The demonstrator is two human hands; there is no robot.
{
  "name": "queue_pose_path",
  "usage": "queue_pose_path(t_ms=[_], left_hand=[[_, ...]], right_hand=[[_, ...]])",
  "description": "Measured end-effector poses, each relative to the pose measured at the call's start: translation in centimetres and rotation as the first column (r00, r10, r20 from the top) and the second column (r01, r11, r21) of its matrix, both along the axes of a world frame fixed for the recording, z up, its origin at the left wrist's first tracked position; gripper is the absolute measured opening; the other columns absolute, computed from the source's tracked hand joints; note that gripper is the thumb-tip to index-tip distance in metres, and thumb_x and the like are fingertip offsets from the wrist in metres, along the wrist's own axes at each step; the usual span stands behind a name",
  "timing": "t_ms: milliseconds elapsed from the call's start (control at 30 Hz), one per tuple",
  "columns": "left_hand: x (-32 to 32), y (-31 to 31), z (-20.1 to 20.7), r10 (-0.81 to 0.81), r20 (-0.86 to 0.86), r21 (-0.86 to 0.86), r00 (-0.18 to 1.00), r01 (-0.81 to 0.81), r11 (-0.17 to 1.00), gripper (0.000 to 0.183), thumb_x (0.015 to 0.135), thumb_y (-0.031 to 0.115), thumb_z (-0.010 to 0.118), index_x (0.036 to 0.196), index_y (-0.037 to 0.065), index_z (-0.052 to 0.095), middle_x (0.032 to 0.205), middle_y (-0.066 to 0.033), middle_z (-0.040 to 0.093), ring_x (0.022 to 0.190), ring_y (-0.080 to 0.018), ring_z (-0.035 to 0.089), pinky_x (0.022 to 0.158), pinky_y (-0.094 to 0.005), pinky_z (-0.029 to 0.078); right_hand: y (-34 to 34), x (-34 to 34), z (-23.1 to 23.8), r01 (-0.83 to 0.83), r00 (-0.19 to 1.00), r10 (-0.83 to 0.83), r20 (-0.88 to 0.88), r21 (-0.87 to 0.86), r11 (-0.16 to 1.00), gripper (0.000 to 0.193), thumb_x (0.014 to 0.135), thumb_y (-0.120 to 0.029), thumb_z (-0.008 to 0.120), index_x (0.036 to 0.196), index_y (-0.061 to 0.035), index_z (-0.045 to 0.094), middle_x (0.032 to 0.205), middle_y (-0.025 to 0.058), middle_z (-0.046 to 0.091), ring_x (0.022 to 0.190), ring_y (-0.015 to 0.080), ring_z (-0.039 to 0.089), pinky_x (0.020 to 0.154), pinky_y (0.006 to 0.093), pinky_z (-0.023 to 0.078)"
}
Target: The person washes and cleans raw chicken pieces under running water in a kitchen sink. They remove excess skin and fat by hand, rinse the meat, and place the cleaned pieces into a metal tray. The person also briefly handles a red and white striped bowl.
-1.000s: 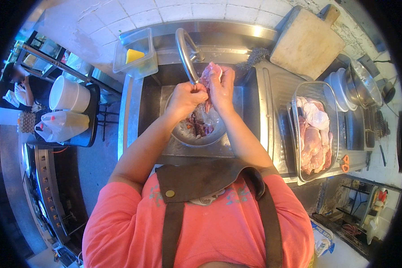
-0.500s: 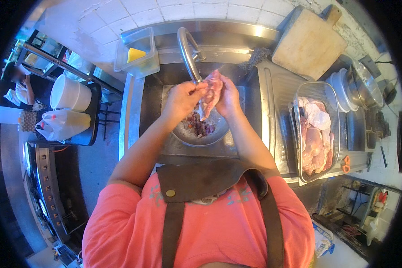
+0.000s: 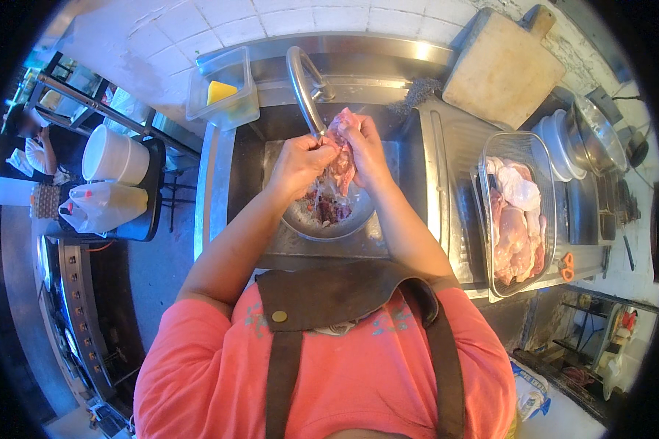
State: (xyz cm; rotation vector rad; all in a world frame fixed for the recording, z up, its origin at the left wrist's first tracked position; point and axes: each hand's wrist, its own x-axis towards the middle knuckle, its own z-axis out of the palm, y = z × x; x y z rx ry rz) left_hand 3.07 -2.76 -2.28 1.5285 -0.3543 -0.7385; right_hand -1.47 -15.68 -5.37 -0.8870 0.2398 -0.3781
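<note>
Now both hands, left hand (image 3: pixel 298 162) and right hand (image 3: pixel 365 143), grip pinching raw chicken piece (image 3: pixel 340 157) over metal bowl (image 3: pixel 328 219).

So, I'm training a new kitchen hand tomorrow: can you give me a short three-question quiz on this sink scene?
1. True or false: both hands hold the meat over the sink.
2. What sits in the sink under the meat? A) bowl B) board C) tub
3. Fill in: the tray of raw pieces stands to the person's ____.

Key: 1 true; 2 A, the bowl; 3 right.
</note>
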Motion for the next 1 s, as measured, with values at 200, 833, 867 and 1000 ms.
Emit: queue_pose_path(t_ms=[200, 833, 867, 1000], left_hand=[[1.4, 0.9, 1.0, 0.013, -0.286, -0.313, 0.958, -0.106, 0.944, 0.01, 0.085, 0.008, 0.06, 0.088, -0.002, 0.061, 0.073, -0.0012, 0.054, 0.057, -0.0066, 0.045, 0.049, -0.0184, 0.033], [1.3, -2.1, -2.2, 0.195, 0.1, -0.321, 0.976, -0.154, 0.934, 0.042, 0.088, 0.025, 0.067, 0.119, 0.0, 0.055, 0.106, -0.0072, 0.061, 0.098, -0.0123, 0.057, 0.086, -0.0268, 0.045], [1.9, -2.0, -2.3, 0.143, 0.109, -0.187, 0.984, -0.121, 0.975, 0.038, 0.088, 0.027, 0.066, 0.114, 0.001, 0.058, 0.103, -0.0067, 0.062, 0.097, -0.0123, 0.057, 0.084, -0.0265, 0.045], [3.0, -2.3, -2.5, 0.143, 0.036, -0.205, 0.989, -0.132, 0.97, 0.036, 0.092, 0.028, 0.061, 0.113, 0.0, 0.059, 0.102, -0.0078, 0.063, 0.098, -0.0137, 0.058, 0.084, -0.0272, 0.046]], right_hand=[[-1.4, -0.1, -1.6, -0.077, 0.997, 0.075, 0.016, 0.279, 0.957, 0.019, 0.087, -0.017, 0.058, 0.1, -0.0045, 0.052, 0.09, 0.01, 0.059, 0.081, 0.0189, 0.06, 0.072, 0.032, 0.051], [1.4, -1.4, -0.3, -0.057, 0.998, 0.06, -0.024, 0.112, 0.992, 0.041, 0.095, -0.03, 0.051, 0.129, -0.0079, 0.04, 0.12, 0.0103, 0.052, 0.108, 0.0211, 0.053, 0.095, 0.0365, 0.042], [1.6, -1.4, -0.9, -0.134, 0.99, 0.136, -0.046, 0.044, 0.99, 0.046, 0.095, -0.028, 0.053, 0.132, -0.0079, 0.036, 0.123, 0.0108, 0.051, 0.11, 0.0209, 0.053, 0.095, 0.0366, 0.043], [2.1, -1.9, -0.3, -0.264, 0.96, 0.266, -0.089, 0.04, 0.964, 0.051, 0.092, -0.022, 0.059, 0.135, -0.0055, 0.036, 0.122, 0.0105, 0.053, 0.111, 0.0196, 0.054, 0.087, 0.0351, 0.049]])
